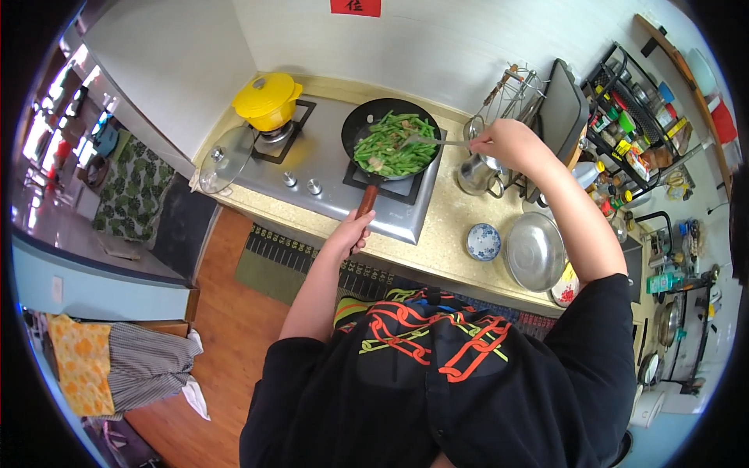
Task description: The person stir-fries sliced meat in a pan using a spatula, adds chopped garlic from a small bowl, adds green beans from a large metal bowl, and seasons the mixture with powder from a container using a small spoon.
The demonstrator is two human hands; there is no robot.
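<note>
A black frying pan (358,123) rests over the right burner of the steel gas stove (330,206), with chopped green vegetables (389,143) and small pale pieces in it. My left hand (349,233) is closed around the pan's brown handle (367,200). From the right, my right hand (504,143) grips the handle of a metal spatula (447,142), whose head lies among the vegetables. Just below my right hand stands a stainless steel pot (477,175) on the counter.
A yellow lidded pot (266,105) sits on the left burner, and a glass lid (225,164) lies at the stove's left edge. On the counter are a blue-and-white dish (483,241) and a metal bowl (535,251). A black rack (629,117) at right holds seasoning jars.
</note>
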